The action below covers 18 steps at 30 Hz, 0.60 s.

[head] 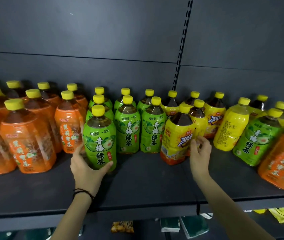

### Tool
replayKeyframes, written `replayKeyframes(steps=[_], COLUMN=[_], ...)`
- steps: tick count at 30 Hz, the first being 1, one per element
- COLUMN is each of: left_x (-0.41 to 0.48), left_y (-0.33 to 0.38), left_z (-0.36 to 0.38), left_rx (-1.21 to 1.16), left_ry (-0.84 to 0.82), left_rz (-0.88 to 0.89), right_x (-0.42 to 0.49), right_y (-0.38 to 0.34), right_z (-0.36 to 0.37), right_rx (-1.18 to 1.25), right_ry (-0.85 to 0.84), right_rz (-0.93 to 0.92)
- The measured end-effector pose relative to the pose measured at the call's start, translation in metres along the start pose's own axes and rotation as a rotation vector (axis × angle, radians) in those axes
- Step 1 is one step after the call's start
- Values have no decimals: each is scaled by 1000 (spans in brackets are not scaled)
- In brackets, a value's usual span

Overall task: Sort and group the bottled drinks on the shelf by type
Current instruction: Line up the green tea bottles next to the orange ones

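My left hand (87,166) is wrapped around the base of a green-labelled tea bottle (101,141), the front one of the green group (128,129). My right hand (199,153) hovers with fingers loosely spread at the right side of a tilted yellow-labelled iced tea bottle (176,137), fingertips touching it. Orange-labelled bottles (28,134) fill the left of the shelf. More yellow bottles (231,125) stand to the right. A stray green bottle (257,137) and a stray orange bottle (283,160) lean at the far right.
The dark shelf board (148,184) has bare room in front of the bottles. A slotted upright (182,44) runs up the back panel. Below the shelf edge lie packets and boxes (191,226) on a lower level.
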State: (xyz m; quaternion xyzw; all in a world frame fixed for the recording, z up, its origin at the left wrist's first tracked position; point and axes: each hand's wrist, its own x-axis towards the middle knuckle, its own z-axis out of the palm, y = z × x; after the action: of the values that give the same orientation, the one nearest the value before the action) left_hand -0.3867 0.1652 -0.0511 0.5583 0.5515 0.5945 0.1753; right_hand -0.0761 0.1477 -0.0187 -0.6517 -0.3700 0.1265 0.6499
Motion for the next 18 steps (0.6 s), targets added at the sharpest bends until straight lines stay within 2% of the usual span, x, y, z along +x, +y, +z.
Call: replayKeyframes(steps=[3,5,10,14,16,18], left_x=[-13,-16,-15,-20,-28,-41], left_y=[8,9,12,19,32,50], left_z=[6,7,9,17,27,38], left_rx=[39,65,97,129,90,110], left_ry=[80,97,95,144,226,374], left_rz=[-7,-6,-33,-74,-138,-89], right_x=[-13,-20,-19,-13,-11,-10], right_y=[4,6,5,7,8,12], right_z=[6,10,17,9,4,1], right_rx=[73,-36,-85,-48,-33,-20], right_ry=[-139,-184,-77,-153,-194,-236], right_rz=[-12,-58,-85,-94,-109,-122])
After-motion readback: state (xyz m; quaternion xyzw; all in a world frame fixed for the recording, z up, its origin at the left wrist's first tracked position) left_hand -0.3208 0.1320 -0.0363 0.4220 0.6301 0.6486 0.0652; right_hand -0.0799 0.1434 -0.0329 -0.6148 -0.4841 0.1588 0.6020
